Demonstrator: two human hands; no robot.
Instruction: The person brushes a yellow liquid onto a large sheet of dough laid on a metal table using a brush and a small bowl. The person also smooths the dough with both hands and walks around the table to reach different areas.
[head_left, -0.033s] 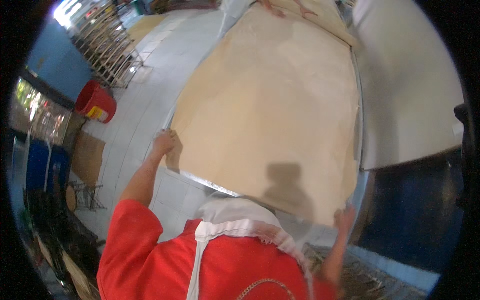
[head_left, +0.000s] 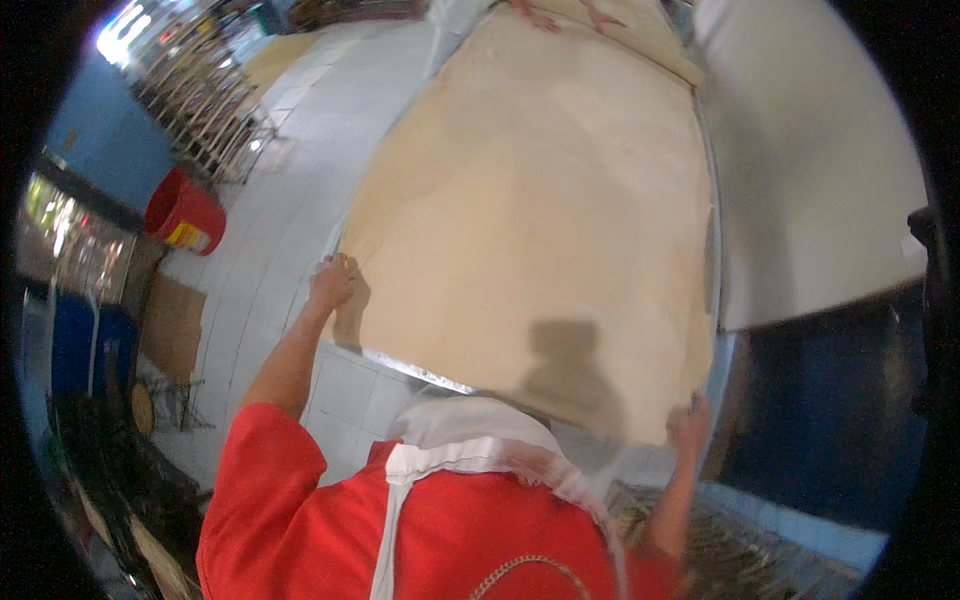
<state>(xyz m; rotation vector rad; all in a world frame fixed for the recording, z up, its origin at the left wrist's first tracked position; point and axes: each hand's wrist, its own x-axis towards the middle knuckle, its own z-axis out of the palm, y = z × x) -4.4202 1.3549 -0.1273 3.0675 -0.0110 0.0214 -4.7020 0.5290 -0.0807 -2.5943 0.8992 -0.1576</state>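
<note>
A broad, pale tan sheet of what looks like rolled-out dough (head_left: 530, 220) covers a long table and reaches close to my body. My left hand (head_left: 332, 283) is closed on its left edge near the front corner, fingers curled over the rim. At the front right corner, my right hand (head_left: 688, 424) pinches the sheet; it is slightly blurred. Another person's hands (head_left: 540, 20) rest on the far end, where a folded layer of the sheet (head_left: 640, 45) lies. A dark shadow falls across the near part.
The table's shiny metal edge (head_left: 415, 372) shows below the sheet. A large cream panel (head_left: 820, 180) stands along the right, above a dark blue surface (head_left: 820, 420). To the left, a red bucket (head_left: 186, 215) and a slatted rack (head_left: 205, 105) stand on white floor tiles (head_left: 275, 230).
The whole view has shifted slightly. Both my hands keep their places on the sheet's edges, and the far person's hands have barely moved.
</note>
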